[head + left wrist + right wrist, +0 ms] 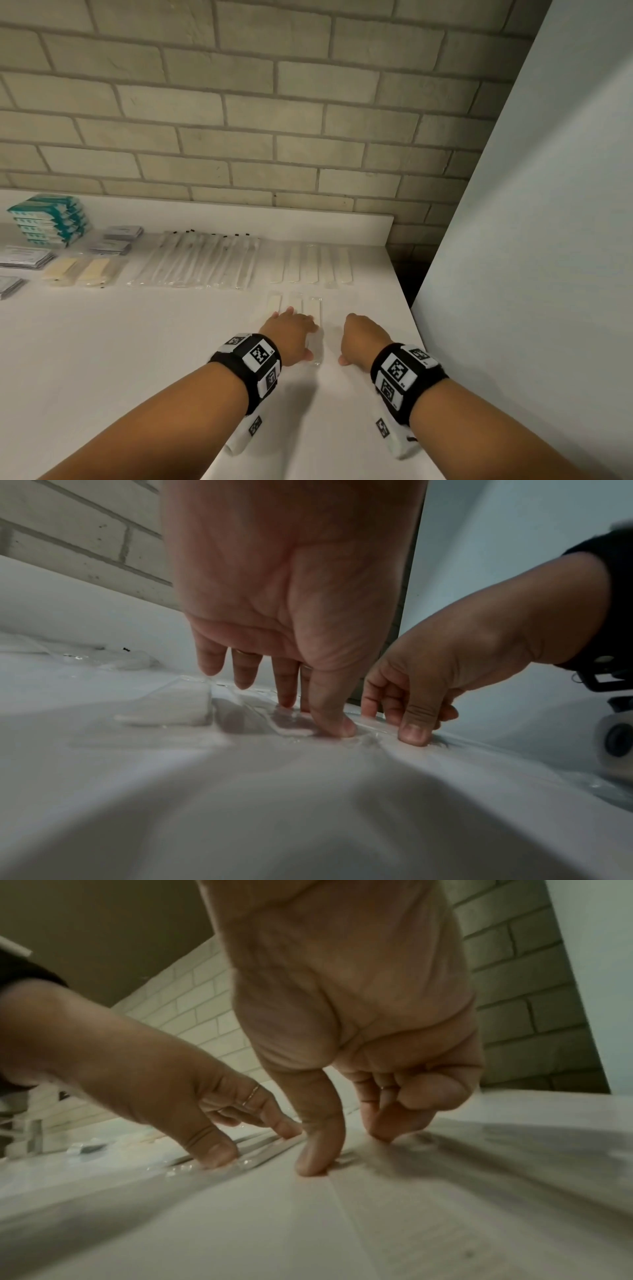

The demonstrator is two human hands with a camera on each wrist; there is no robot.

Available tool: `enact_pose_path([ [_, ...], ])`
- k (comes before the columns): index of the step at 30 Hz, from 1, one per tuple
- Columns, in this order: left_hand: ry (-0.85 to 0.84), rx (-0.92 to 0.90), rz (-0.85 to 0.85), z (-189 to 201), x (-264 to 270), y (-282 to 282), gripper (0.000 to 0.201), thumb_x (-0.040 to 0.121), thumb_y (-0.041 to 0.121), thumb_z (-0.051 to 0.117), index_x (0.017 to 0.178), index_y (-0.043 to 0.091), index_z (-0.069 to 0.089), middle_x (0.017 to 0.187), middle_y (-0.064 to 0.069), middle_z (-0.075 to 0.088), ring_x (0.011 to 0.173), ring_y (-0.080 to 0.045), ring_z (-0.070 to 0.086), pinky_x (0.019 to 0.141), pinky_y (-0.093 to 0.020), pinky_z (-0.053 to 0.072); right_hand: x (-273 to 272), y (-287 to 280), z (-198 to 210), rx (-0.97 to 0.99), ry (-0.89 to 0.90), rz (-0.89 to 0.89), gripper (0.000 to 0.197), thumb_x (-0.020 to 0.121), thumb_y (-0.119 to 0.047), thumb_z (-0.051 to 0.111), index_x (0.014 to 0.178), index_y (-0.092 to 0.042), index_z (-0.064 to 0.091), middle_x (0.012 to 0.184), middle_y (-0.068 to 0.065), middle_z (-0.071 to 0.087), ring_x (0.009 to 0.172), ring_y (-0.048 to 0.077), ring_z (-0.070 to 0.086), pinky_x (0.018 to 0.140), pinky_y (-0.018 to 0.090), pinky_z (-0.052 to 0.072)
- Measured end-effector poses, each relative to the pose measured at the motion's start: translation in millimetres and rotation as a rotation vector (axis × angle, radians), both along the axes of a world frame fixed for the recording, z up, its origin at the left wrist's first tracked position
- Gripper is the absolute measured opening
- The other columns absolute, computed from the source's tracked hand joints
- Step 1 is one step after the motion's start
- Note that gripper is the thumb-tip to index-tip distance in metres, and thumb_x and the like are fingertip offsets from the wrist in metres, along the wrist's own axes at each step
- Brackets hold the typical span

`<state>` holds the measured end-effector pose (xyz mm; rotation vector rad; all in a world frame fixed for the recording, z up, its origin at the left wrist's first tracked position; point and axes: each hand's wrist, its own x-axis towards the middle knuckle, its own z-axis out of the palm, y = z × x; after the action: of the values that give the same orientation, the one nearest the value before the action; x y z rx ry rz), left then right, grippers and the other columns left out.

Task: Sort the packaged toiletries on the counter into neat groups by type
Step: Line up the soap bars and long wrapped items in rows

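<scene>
Three cream strips in clear wrappers (296, 303) lie side by side on the white counter (137, 342), in front of a longer row of the same strips (311, 263). My left hand (291, 327) rests on the near strips. Its straight fingers and thumb (334, 723) press down on the clear wrappers (185, 707). Just to the right is my right hand (359, 337), with thumb (316, 1158) and one fingertip on the counter and the other fingers curled in. I see nothing in its grasp. A clear wrapper end (317, 346) lies between the two thumbs.
Wrapped toothbrushes (202, 260) lie in a row left of the strips. Further left are cream packets (85, 270), grey sachets (116, 240) and stacked teal boxes (48, 219). A brick wall stands behind. A pale panel (531, 240) rises beyond the counter's right edge.
</scene>
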<state>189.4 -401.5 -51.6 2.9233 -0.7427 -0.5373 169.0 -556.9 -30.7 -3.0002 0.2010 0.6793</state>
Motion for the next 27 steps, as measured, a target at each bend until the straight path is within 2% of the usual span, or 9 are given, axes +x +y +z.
enact_pose_path([
  [3, -0.007, -0.006, 0.004, 0.3, -0.8, 0.0, 0.065, 0.091, 0.04, 0.058, 0.149, 0.027, 0.031, 0.158, 0.006, 0.023, 0.147, -0.024, 0.012, 0.119, -0.045, 0.011, 2.0, -0.3, 6.2, -0.026, 0.119, 0.037, 0.043, 0.091, -0.029, 0.064, 0.122, -0.003, 0.052, 0.129, 0.011, 0.057, 0.117, 0.028, 0.057, 0.096, 0.032, 0.046],
  [6, 0.001, 0.001, 0.008, 0.3, -1.3, -0.2, 0.065, 0.091, 0.04, 0.058, 0.149, 0.028, 0.031, 0.158, 0.007, 0.022, 0.147, -0.024, 0.012, 0.119, -0.045, 0.011, 7.6, -5.7, 19.0, 0.07, 0.111, 0.054, 0.034, 0.088, -0.028, 0.068, 0.112, -0.005, 0.062, 0.103, 0.009, 0.063, 0.091, 0.024, 0.06, 0.078, 0.03, 0.048],
  [8, 0.0, 0.002, 0.005, 2.3, -0.8, -0.1, 0.064, 0.091, 0.04, 0.058, 0.148, 0.028, 0.031, 0.158, 0.007, 0.024, 0.146, -0.024, 0.014, 0.118, -0.045, 0.013, 10.7, -12.3, 35.0, 0.316, -0.065, 0.064, 0.011, 0.087, -0.022, 0.067, 0.086, -0.012, 0.062, 0.078, 0.002, 0.059, 0.069, 0.018, 0.056, 0.063, 0.026, 0.045],
  [10, -0.005, 0.008, 0.001, 3.4, 0.1, -0.2, 0.064, 0.091, 0.04, 0.058, 0.148, 0.027, 0.032, 0.157, 0.006, 0.026, 0.145, -0.024, 0.017, 0.117, -0.044, 0.015, 12.4, -17.4, 53.8, 0.555, -0.334, 0.089, 0.015, 0.085, -0.015, 0.065, 0.074, -0.018, 0.055, 0.071, -0.003, 0.055, 0.066, 0.017, 0.056, 0.059, 0.026, 0.043],
  [14, -0.009, 0.028, 0.007, 0.6, 1.6, -1.5, 0.066, 0.089, 0.042, 0.059, 0.148, 0.028, 0.032, 0.157, 0.007, 0.025, 0.146, -0.024, 0.014, 0.119, -0.044, 0.013, 10.6, -21.0, 51.4, 0.395, -0.663, 0.327, 0.014, 0.083, -0.009, 0.057, 0.076, -0.02, 0.052, 0.083, -0.004, 0.051, 0.073, 0.02, 0.053, 0.066, 0.033, 0.044],
  [18, -0.006, 0.03, 0.0, 1.1, 1.3, -1.7, 0.065, 0.091, 0.041, 0.057, 0.149, 0.029, 0.03, 0.158, 0.007, 0.022, 0.147, -0.024, 0.012, 0.119, -0.044, 0.011, -0.4, -42.7, 10.0, 0.191, -0.365, 0.416, 0.025, 0.083, -0.001, 0.058, 0.098, -0.021, 0.058, 0.1, -0.005, 0.053, 0.086, 0.02, 0.057, 0.076, 0.029, 0.047],
  [21, -0.001, 0.025, 0.001, 0.8, 1.9, -1.0, 0.066, 0.091, 0.041, 0.057, 0.149, 0.028, 0.03, 0.158, 0.006, 0.022, 0.147, -0.024, 0.01, 0.12, -0.044, 0.01, -3.3, -59.6, 4.5, 0.281, -0.302, 0.26, 0.031, 0.088, 0.003, 0.05, 0.104, -0.02, 0.063, 0.112, -0.002, 0.057, 0.097, 0.017, 0.058, 0.081, 0.022, 0.045],
  [24, 0.0, 0.029, 0.007, -1.3, 4.2, -2.1, 0.068, 0.09, 0.041, 0.059, 0.149, 0.026, 0.03, 0.158, 0.004, 0.024, 0.148, -0.025, 0.009, 0.12, -0.044, 0.01, 1.2, -69.2, 6.1, 0.211, -0.255, 0.035, 0.023, 0.092, -0.014, 0.055, 0.114, -0.015, 0.06, 0.117, 0.003, 0.06, 0.103, 0.019, 0.058, 0.084, 0.025, 0.046],
  [27, -0.009, 0.043, 0.011, -2.6, 4.9, -4.5, 0.069, 0.088, 0.041, 0.062, 0.148, 0.024, 0.032, 0.156, 0.001, 0.026, 0.148, -0.027, 0.009, 0.12, -0.044, 0.011, 3.9, -64.3, -0.7, 0.099, -0.133, -0.079, 0.049, 0.085, -0.03, 0.067, 0.125, -0.01, 0.048, 0.118, 0.007, 0.059, 0.103, 0.022, 0.059, 0.075, 0.027, 0.045],
])
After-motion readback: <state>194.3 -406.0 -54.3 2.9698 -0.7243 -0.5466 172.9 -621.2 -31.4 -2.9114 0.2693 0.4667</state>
